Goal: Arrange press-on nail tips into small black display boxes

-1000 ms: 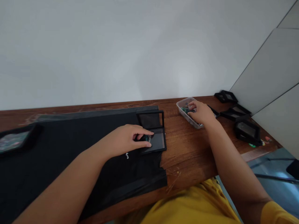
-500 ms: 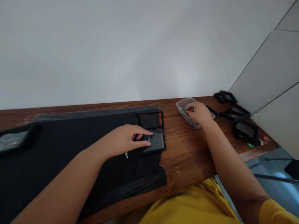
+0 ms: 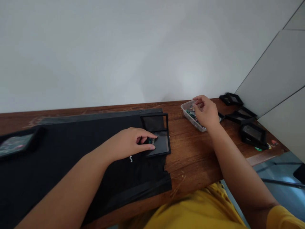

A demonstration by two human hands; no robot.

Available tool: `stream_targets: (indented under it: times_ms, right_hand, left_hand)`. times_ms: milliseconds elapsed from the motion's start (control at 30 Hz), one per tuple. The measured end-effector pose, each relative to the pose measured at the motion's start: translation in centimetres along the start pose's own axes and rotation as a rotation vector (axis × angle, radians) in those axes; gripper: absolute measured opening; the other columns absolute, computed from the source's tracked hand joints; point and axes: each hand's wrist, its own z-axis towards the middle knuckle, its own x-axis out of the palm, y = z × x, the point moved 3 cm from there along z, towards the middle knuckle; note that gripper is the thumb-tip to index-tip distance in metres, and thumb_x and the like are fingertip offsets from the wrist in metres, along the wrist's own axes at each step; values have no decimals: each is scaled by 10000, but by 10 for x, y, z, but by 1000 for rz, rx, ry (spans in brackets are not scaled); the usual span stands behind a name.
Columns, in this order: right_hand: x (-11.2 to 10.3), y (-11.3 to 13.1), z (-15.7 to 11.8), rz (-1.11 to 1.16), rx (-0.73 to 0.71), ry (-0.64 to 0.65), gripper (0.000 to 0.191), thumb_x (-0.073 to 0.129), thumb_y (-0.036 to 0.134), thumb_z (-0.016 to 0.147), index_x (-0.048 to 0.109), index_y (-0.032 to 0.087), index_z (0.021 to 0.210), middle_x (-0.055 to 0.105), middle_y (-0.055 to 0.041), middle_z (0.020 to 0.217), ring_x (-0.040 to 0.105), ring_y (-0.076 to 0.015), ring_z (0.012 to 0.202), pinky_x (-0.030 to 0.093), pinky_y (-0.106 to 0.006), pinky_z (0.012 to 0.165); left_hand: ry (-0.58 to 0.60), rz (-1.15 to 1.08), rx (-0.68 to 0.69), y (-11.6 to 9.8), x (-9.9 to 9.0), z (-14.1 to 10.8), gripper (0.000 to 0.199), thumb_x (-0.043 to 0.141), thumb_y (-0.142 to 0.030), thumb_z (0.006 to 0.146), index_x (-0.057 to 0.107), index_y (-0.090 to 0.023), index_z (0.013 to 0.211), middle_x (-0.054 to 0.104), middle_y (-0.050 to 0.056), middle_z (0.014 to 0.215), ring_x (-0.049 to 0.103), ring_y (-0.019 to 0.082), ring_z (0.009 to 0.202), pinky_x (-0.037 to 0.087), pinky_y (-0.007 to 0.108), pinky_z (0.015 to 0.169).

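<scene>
A pale, softly lit wall [image 3: 107, 57] rises behind a wooden desk [image 3: 193, 162], meeting seamed panels [image 3: 269, 76] beyond the desk's right end, with bluish floor [image 3: 282, 175] below its near right corner.

The wooden surface [image 3: 190, 162] is partly covered by a black sheet [image 3: 64, 143], backed by a pale wall [image 3: 119, 54] and flanked at right by pale panels [image 3: 269, 76], near which dark frames [image 3: 254, 133] and small coloured pieces [image 3: 258, 149] are scattered.
</scene>
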Motion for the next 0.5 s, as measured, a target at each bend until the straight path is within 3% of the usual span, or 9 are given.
stream_targets:
  times_ms: [200, 333, 500]
  right_hand:
    - [12, 10, -8, 437, 4, 83, 253, 733, 280, 942, 730, 225, 1188, 809, -53, 1022, 739, -191, 890, 621, -395, 907]
    - [24, 23, -22, 791, 38, 243, 334, 862, 397, 891, 754, 243, 1167, 811, -32, 1016, 777, -180, 955, 644, -385, 973]
    - [36, 41, -39, 1041, 128, 466, 320, 973, 335, 801, 811, 252, 1064, 828, 4, 968, 809, -153, 913, 665, -364, 1002]
  left_hand:
    - [-7, 6, 17, -1, 1, 0, 612, 802, -787, 816, 898, -334, 1217, 699, 4, 814, 590, 176, 678, 429, 295, 634]
    - [-32, 32, 16, -5, 0, -1, 690, 792, -830, 784, 885, -329, 1248, 709, 1, 805, 597, 177, 659, 425, 286, 618]
    - [-133, 104, 28, -12, -9, -5, 592, 792, -809, 780, 897, -327, 1108, 708, -5, 743, 628, 190, 638, 425, 295, 618]
